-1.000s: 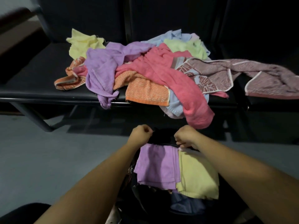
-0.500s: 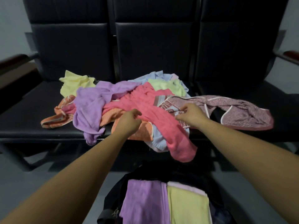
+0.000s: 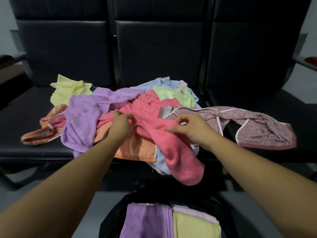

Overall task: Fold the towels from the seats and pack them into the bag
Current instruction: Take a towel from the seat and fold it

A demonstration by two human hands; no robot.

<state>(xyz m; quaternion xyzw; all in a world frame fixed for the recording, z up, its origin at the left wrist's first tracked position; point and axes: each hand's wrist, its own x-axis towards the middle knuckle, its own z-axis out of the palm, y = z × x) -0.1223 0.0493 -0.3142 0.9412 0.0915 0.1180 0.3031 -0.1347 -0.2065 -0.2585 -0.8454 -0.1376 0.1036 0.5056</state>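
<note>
Pink towel (image 3: 163,136) sits on top of the pile on the seats (image 3: 32,131), one end hanging over the front edge. Left hand (image 3: 122,125) pinches a fold of it. Right hand (image 3: 193,130) is curled on it, can't tell if it has fabric. A second ago both hands were down at the bag (image 3: 111,219). So the last piece is packed and the next pick has started. Most of the pile is still unfolded.

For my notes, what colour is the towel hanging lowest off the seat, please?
The towel is pink, best in the head view.
</note>
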